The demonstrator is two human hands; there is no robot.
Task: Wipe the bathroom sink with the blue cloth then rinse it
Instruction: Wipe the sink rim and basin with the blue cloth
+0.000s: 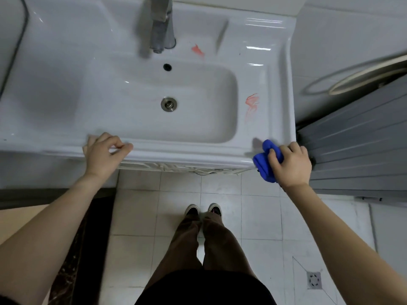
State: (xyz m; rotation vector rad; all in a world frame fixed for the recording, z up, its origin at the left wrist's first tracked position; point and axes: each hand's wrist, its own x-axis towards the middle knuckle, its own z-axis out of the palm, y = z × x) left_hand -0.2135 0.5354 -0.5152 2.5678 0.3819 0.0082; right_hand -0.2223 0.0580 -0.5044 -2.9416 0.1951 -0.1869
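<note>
The right hand [290, 165] has its grip closed around the bunched blue cloth [265, 160], fingers curled over the top of it, so that the cloth bulges out at the hand's 9 o'clock side and hangs a little below the sink's front edge. Cloth and hand sit at the front right corner of the white sink [141, 40], the cloth touching the rounded front rim. The left hand [104, 154] holds nothing; its fingers are loosely curled and it rests on the same front rim, well apart from the right hand, with the thumb stretched along the rim toward 3 o'clock. Between the two hands and toward 12 o'clock lies the rectangular basin, with the metal drain [169, 104] near its middle and a small dark overflow hole [167, 67] at 12 o'clock from the drain. Farther toward 12 o'clock stands the metal faucet [161, 25], blurred. Two red smears mark the sink: one [252, 104] on the right ledge, at 12 o'clock from the cloth, and one [197, 50] on the back ledge just beside the faucet at its 3 o'clock. At 3 o'clock from the right hand is a grey ribbed panel [356, 150]. At 6 o'clock the tiled floor [259, 216] shows the person's two dark shoes [203, 210] and a small floor drain [313, 279].
</note>
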